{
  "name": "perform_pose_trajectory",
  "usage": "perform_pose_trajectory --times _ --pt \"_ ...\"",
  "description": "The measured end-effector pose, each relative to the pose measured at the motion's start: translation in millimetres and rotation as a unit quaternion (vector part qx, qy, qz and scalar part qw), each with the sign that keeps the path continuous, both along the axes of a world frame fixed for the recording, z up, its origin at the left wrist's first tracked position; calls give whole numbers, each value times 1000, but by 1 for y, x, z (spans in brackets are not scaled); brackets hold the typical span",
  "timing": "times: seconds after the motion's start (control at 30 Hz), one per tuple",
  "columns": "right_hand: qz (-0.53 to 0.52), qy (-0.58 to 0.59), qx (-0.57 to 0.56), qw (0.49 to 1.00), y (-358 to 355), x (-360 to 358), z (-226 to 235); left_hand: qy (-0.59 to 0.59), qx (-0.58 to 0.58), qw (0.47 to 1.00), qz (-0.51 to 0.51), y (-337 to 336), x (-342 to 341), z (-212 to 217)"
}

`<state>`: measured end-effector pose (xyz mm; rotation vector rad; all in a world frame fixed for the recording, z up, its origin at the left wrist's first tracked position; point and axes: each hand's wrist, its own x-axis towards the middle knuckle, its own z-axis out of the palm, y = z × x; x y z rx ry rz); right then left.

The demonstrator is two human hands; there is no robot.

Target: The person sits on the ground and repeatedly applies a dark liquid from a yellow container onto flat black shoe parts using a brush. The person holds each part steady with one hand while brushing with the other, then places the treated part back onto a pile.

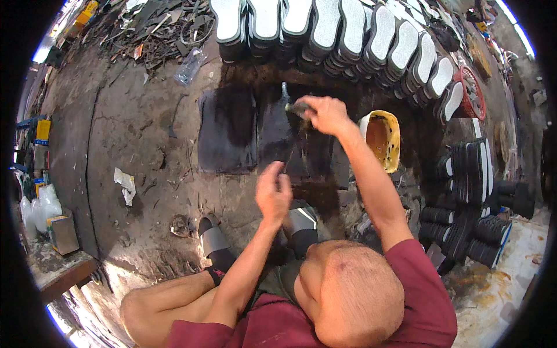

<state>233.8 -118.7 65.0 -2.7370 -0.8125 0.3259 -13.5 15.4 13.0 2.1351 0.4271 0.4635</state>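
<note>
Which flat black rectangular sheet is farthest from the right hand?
The leftmost flat black sheet; the black sheeting beside it lies nearer the right hand.

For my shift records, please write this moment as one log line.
right hand: holds brush-like tool over dark sheets | left hand: by sheets' near edge, contact unclear | yellow-rimmed tub: right of sheets

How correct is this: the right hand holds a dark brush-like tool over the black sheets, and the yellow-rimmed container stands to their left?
Not entirely: the head view shows the yellow-rimmed container to the right of the black sheets, not left. The right hand does hold a dark brush-like tool over them.
</note>
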Motion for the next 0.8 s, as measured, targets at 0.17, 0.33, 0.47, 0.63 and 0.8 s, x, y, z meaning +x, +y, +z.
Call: perform_pose_trajectory --times 0.17,0.33,0.47,0.63,0.8 --pt "77 -89 129 985 -13 -124 -29 155 -158 963 152 45 -7 -30" --pt "135 -148 78 977 -15 -182 -27 175 -179 962 114 55 -11 -39" --pt "156 -102 48 981 -15 -191 -11 164 -158 970 86 63 -13 -33" --pt "-83 -25 383 920 -34 -184 38 175 -318 927 93 65 2 -2" --pt "-279 -183 544 770 -54 -161 84 125 -544 824 93 13 80 38"
